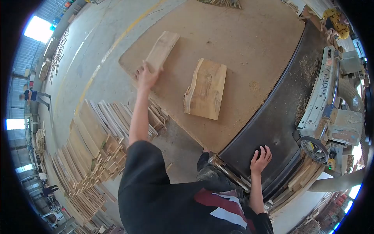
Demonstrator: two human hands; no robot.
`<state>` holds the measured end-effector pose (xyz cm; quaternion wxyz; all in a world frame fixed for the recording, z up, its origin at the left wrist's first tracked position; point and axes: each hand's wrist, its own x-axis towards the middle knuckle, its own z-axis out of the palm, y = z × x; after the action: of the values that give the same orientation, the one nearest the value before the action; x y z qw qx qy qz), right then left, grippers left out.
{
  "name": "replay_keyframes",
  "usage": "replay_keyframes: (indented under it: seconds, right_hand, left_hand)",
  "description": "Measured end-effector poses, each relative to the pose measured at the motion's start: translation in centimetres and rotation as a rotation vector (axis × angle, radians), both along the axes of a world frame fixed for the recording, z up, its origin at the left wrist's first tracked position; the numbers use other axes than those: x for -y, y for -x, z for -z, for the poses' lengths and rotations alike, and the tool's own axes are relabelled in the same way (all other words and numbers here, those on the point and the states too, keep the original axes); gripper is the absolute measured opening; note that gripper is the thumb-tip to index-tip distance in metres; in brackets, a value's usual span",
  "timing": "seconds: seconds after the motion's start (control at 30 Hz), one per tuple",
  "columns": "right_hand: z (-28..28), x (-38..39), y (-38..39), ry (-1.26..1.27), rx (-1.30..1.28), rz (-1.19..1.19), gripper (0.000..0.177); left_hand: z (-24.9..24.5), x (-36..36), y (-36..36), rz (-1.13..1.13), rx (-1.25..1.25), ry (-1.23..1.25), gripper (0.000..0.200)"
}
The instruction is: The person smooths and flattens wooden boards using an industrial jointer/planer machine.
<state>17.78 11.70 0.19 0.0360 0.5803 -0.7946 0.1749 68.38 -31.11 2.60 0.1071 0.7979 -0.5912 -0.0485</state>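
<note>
My left hand point(147, 77) reaches out over the brown tabletop point(233, 35) and grips the near end of a pale wooden board point(163, 46), thumb on one side and fingers on the other. A wider wooden slab point(206, 89) with a rough, bark-like edge lies flat on the same top, to the right of that hand. My right hand point(261, 160) rests on the black machine table point(249, 144), fingers spread and holding nothing.
A woodworking machine point(319, 93) with a handwheel point(314, 149) and hoses stands at the right. Stacked boards point(85, 144) cover the floor at left. Bristles point(222, 3) show at the far edge. One person point(35, 95) walks far left; another point(337, 25) is at upper right.
</note>
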Motion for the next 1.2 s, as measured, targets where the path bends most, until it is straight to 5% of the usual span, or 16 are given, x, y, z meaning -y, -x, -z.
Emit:
replay_keyframes:
  seconds: [0.13,0.2,0.27,0.43,0.5,0.63,0.7,0.73,0.87,0.93,1.07,1.13,1.2]
  right_hand:
    - [0.1,-0.2,0.1,0.039,0.012,0.016,0.027]
    - [0.1,-0.2,0.4,0.047,0.023,0.034,0.026]
    - [0.3,-0.4,0.5,0.083,0.035,0.029,0.025]
    - [0.2,-0.6,0.9,0.216,0.163,0.063,0.016]
    - [-0.4,-0.8,0.8,0.299,0.289,0.116,0.014]
    - [-2.6,-2.4,0.1,0.257,0.652,0.165,0.019]
    - [-3.1,-4.4,-0.3,0.125,0.985,0.140,0.028]
    - [-3.4,-5.5,-0.4,0.059,1.154,0.085,0.035]
    - [-7.4,-8.7,0.3,-0.307,1.234,0.073,0.049]
    - [-8.5,-9.4,0.6,-0.298,1.128,-0.069,0.057]
    - [-6.5,-11.5,1.7,-0.401,0.967,0.073,0.062]
    - [-5.9,-13.6,2.2,-0.382,1.123,0.224,0.063]
    - [-4.8,-15.6,2.5,-0.090,1.038,0.428,0.062]
  left_hand:
    - [-1.6,-9.1,4.1,0.134,-0.131,-0.082,0.093]
    - [0.2,-12.2,3.8,0.232,-0.705,0.063,0.094]
    - [1.0,-16.9,4.0,0.172,-1.660,0.001,0.081]
    - [-1.9,-27.9,13.5,-0.030,-2.152,-0.229,0.071]
    - [-5.3,-31.1,18.3,-0.124,-2.437,-0.535,0.072]
    - [0.6,-35.2,24.3,0.351,-2.343,-1.049,0.074]
    - [0.6,-37.8,27.8,0.471,-1.811,-0.845,0.081]
    - [-0.4,-38.5,29.1,0.497,-1.804,-0.890,0.081]
    - [-1.6,-40.8,32.9,0.576,-1.529,-0.728,0.103]
    - [-2.2,-41.7,33.5,0.904,-0.781,-0.493,0.109]
    - [-2.8,-42.8,35.1,1.172,-0.578,-0.439,0.114]
    - [-3.2,-41.9,36.0,1.208,-0.563,-0.521,0.103]
    - [-2.5,-40.6,37.1,1.576,-0.483,-0.281,0.088]
